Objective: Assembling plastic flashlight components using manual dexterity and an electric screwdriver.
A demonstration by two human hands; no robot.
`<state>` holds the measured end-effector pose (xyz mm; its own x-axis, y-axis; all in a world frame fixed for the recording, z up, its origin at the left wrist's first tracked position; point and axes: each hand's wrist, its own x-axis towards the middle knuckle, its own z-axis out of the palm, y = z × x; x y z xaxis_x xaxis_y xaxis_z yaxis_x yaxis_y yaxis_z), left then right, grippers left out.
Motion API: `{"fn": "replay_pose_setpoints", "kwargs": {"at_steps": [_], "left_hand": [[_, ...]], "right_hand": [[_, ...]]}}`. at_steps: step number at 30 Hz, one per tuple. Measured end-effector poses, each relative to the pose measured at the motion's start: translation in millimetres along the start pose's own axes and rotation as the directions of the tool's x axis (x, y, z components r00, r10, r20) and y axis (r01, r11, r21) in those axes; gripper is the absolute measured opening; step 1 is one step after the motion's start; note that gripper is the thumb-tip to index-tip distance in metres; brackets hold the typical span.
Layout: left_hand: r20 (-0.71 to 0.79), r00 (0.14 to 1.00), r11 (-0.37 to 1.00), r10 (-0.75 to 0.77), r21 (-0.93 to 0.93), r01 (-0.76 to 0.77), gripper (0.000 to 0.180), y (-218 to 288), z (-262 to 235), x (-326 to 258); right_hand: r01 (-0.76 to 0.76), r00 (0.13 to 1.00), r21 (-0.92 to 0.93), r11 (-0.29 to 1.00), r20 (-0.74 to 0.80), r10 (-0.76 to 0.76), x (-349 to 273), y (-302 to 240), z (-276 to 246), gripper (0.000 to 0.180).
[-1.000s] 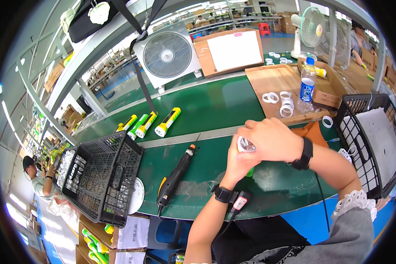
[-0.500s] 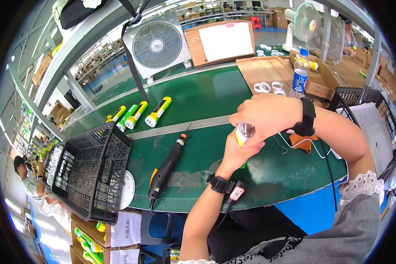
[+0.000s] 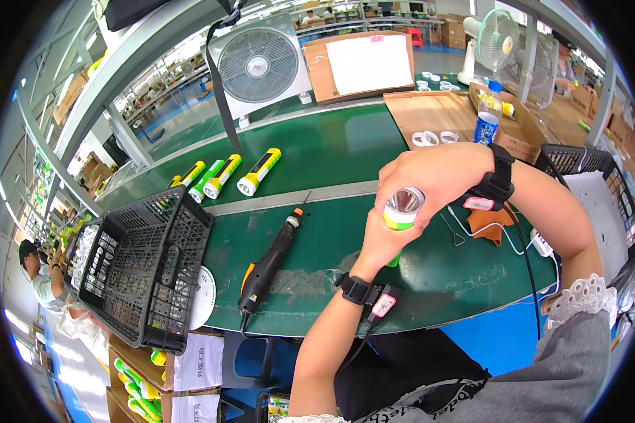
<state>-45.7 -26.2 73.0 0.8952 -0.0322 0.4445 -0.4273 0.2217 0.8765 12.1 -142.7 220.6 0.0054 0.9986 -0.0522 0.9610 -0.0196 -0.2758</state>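
Observation:
A yellow, green and white flashlight (image 3: 400, 219) is held over the green bench, its shiny reflector facing up toward me. My left hand (image 3: 381, 247) is closed around its body from below, and a green bit of the body shows under that hand. My right hand (image 3: 436, 175) is curled round the head end, fingers closed at the rim. On the bench to the left lies a black electric screwdriver (image 3: 267, 271) with an orange tip. Farther off, several similar flashlights (image 3: 259, 173) lie in a row on the green belt.
A black plastic crate (image 3: 144, 271) stands at the left, partly over a white disc (image 3: 203, 296). White rings (image 3: 425, 139) and a blue-capped bottle (image 3: 487, 120) sit at the back right. An orange cloth (image 3: 488, 224) and white cable lie beside my right forearm. A box fan (image 3: 257, 67) stands behind.
My right hand has turned about the flashlight's head, and the reflector and rim show more fully. My left hand keeps its grip. The whole view has shifted slightly.

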Motion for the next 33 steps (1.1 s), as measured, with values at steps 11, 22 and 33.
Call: {"fn": "replay_pose_setpoints", "kwargs": {"at_steps": [11, 22, 33], "left_hand": [[-0.007, 1.0, 0.998, 0.016, 0.056, -0.016, 0.038, -4.1, 0.2, 0.0], [-0.143, 0.985, 0.97, 0.098, 0.234, -0.062, 0.035, -3.4, 6.2, -3.3], [-0.132, 0.961, 0.921, 0.244, 0.341, -0.188, 0.028, -11.6, 8.6, -1.6]], "right_hand": [[-0.189, 0.972, -0.362, 0.913, -0.202, 0.121, -0.2, -1.3, 27.7, 0.039], [-0.322, 0.937, -0.46, 0.827, -0.279, 0.209, 10.5, -20.8, 40.4, 0.018], [-0.175, 0.951, -0.431, 0.885, -0.306, 0.04, 7.5, -9.8, 49.2, 0.013]]}}
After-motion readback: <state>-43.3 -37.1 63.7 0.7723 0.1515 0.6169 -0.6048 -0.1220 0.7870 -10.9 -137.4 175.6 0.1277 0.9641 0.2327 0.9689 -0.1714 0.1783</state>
